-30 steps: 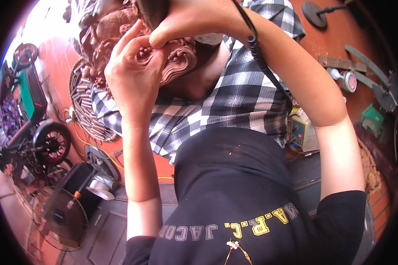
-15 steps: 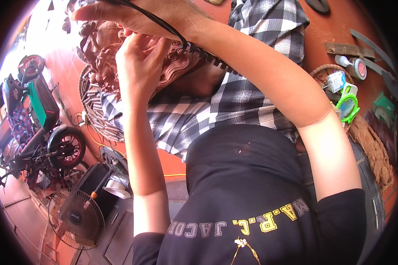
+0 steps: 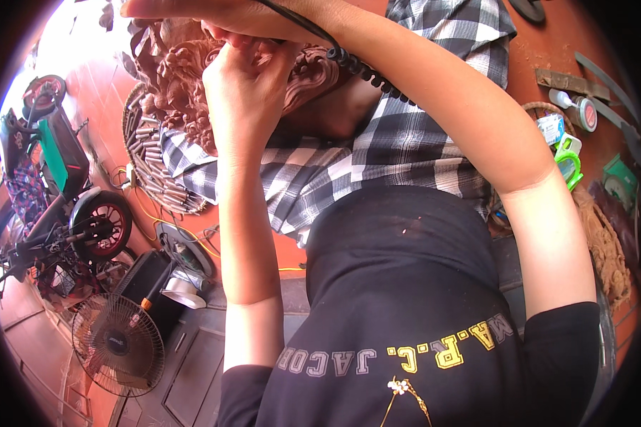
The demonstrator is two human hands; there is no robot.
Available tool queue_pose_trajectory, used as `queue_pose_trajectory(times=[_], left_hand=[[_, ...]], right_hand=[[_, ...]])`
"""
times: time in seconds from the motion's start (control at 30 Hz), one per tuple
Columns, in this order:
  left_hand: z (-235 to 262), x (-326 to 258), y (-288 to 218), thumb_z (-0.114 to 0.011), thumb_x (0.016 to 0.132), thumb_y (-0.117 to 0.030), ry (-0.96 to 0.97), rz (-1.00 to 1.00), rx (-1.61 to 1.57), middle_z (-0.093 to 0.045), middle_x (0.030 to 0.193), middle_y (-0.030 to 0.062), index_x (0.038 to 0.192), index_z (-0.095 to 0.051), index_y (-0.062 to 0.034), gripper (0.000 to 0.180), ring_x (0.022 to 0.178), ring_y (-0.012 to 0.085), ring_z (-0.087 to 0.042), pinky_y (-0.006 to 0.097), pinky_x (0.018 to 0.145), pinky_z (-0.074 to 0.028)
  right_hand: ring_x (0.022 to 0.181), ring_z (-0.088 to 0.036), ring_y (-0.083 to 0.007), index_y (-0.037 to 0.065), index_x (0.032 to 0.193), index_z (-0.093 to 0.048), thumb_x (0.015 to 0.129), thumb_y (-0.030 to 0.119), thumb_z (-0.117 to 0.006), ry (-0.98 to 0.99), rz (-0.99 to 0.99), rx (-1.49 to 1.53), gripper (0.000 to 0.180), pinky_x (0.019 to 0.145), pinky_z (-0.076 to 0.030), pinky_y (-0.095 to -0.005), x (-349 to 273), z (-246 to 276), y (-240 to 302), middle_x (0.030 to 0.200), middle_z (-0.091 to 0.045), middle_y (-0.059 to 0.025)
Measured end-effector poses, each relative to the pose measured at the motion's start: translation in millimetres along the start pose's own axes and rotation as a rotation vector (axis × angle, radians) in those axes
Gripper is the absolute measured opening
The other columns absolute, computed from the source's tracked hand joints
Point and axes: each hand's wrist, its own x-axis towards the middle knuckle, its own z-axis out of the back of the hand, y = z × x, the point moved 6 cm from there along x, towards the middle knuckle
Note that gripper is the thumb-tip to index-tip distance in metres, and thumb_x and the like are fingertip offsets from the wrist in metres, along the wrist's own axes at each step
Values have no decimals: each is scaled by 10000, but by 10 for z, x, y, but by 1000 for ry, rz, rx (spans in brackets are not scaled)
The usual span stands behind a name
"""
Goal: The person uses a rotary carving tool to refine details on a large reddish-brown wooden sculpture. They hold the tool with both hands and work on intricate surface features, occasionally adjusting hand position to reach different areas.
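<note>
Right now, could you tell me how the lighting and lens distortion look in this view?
Head view: daylight glare whitens the upper left beyond the motorbike; fisheye bends edges toward a black rim; the left hand and carved wooden piece are evenly lit and fairly sharp.

Reddish-orange floor (image 3: pixel 107 153) spreads under bright daylight flooding in at the upper left. A parked motorbike (image 3: pixel 57 206) with a red-rimmed wheel stands at the left edge. Below it, near the lower left corner, a dark floor fan (image 3: pixel 117 343) rests on grey paving (image 3: pixel 192 356).
</note>
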Motion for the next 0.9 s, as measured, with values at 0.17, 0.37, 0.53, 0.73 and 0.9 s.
queue_pose_trajectory(times=[0.17,0.37,0.53,0.73,0.9], left_hand=[[76,-13,52,-707,858,-201,19,23,33,-722,879,119,1039,-704,-21,255,816,218,-693,323,781,-510],[47,-9,94,-700,861,-186,38,39,61,-736,909,105,1057,-724,-26,254,838,165,-691,306,796,-508],[26,4,79,-750,825,-246,-2,-22,17,-706,780,148,927,-687,-25,251,747,331,-699,393,685,-526],[17,14,102,-751,824,-238,1,-73,-27,-708,783,147,939,-687,-25,251,742,332,-698,389,693,-528],[53,1,55,-747,828,-229,10,-91,46,-711,802,141,970,-682,-25,257,756,319,-704,386,704,-529]], right_hand=[[614,-625,-215,103,1134,-666,913,580,-599,-40,31,17,531,601,-491,-366,-43,-7,-22,649,-627,-110],[614,-626,-212,97,1115,-668,912,567,-606,-59,39,-1,516,600,-491,-363,-122,63,-30,649,-629,-108],[615,-626,-210,92,1099,-670,911,556,-613,-66,43,-13,504,599,-491,-360,-137,94,-9,650,-631,-106],[616,-627,-207,86,1079,-672,910,543,-620,-61,46,-23,490,597,-490,-357,-133,83,-26,651,-633,-104],[616,-628,-205,81,1063,-673,909,531,-627,-60,53,-20,479,596,-490,-354,-123,61,-12,651,-635,-103]])
